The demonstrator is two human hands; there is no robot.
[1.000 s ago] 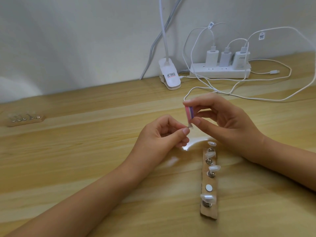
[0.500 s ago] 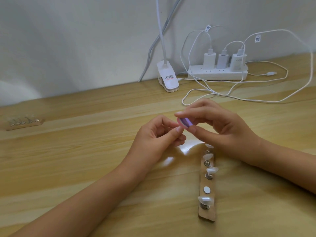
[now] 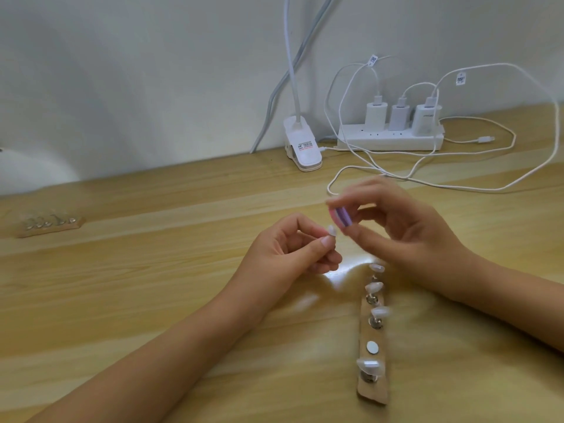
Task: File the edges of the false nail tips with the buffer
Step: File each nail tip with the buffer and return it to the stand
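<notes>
My left hand (image 3: 290, 248) pinches a small clear false nail tip (image 3: 423, 230) between thumb and forefinger, its end poking up. My right hand (image 3: 406, 230), blurred by motion, grips a small pink and purple buffer block (image 3: 433, 217) just right of and slightly above the tip; whether they touch I cannot tell. Below the hands a wooden holder strip (image 3: 373, 389) lies on the table (image 3: 152, 285) with several nail tips on metal studs and one bare white pad (image 3: 372, 347).
A second wooden strip with studs (image 3: 50, 226) lies at the far left. At the back by the wall stand a white clip lamp base (image 3: 302, 145) and a power strip (image 3: 390, 140) with three chargers; white cables (image 3: 457, 186) loop over the table behind my right hand.
My right hand with the buffer has risen slightly and turned, showing the purple face. My left hand has stayed almost still with the nail tip.
</notes>
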